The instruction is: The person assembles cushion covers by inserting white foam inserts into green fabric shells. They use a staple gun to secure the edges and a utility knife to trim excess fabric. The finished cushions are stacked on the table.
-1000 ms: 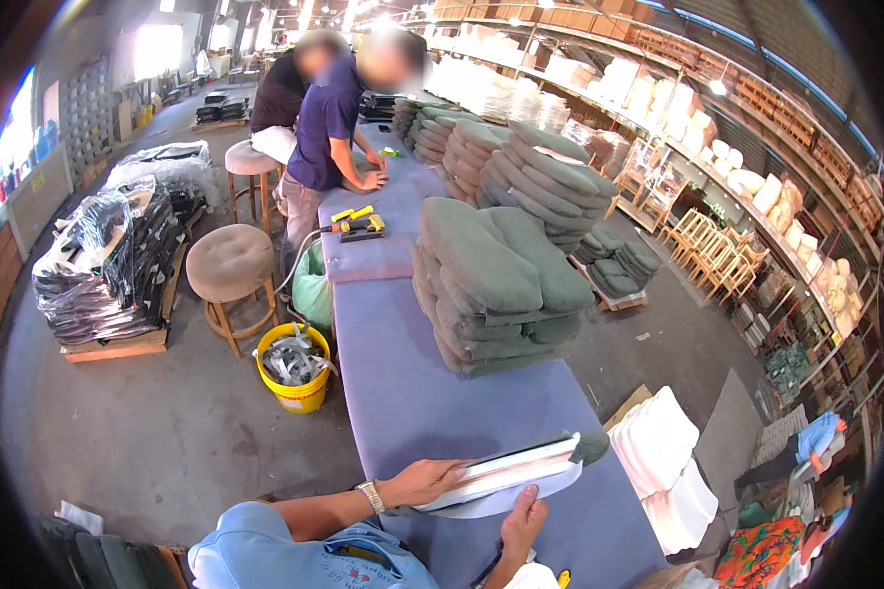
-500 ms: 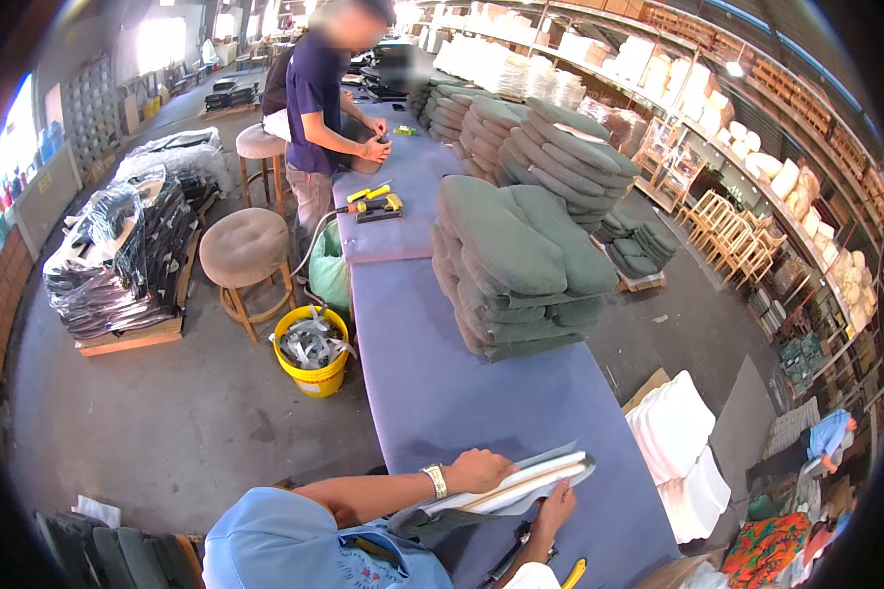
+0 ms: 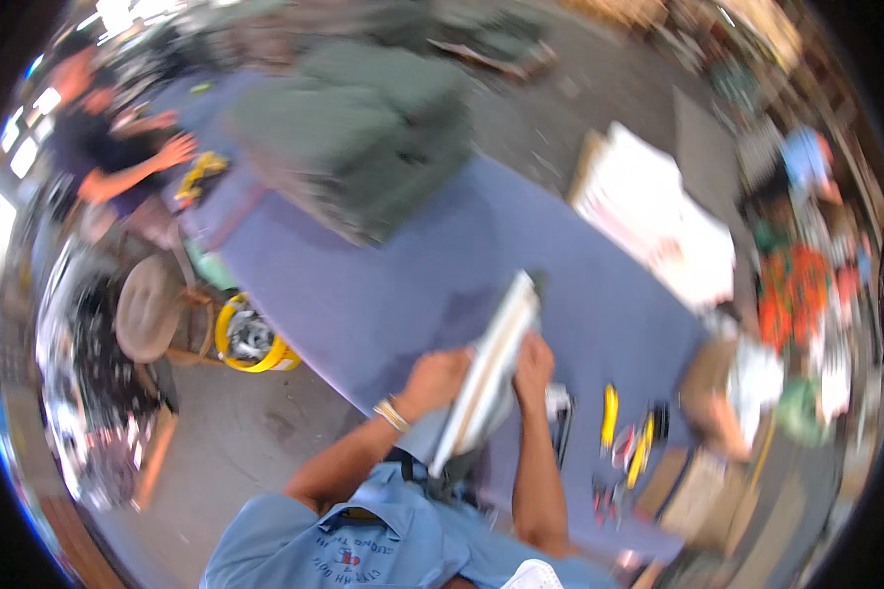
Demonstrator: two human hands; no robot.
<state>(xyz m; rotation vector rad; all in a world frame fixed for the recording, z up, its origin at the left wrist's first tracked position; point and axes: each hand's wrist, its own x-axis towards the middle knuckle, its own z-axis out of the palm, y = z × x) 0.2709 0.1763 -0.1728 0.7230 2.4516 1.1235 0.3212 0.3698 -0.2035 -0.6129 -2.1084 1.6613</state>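
Note:
In front of my body, above the table, is a padded seat panel (image 3: 496,348) seen nearly edge-on. White layers with a brown strip between them show along its edge, and grey-green fabric hangs at its lower end. My left hand (image 3: 437,381), with a light-coloured watch at its wrist, is closed on the panel's left side. On the other side, my right hand (image 3: 532,365) grips it near the upper part. Motion blur hides the exact finger positions. To the right of my right forearm lies a dark tool (image 3: 562,422), its kind unclear.
The blue-grey covered table (image 3: 383,294) carries a stack of green cushions (image 3: 363,128). Yellow-handled tools (image 3: 640,452) lie at the right, beside a cardboard box (image 3: 695,491). A yellow bucket (image 3: 241,339) and a stool (image 3: 149,306) stand left. A co-worker (image 3: 98,147) works at the far left.
My view has swung right and downward. The seat panel has turned from slanting rightward to standing steeper, with both hands still on it. The tools at the right have come into view.

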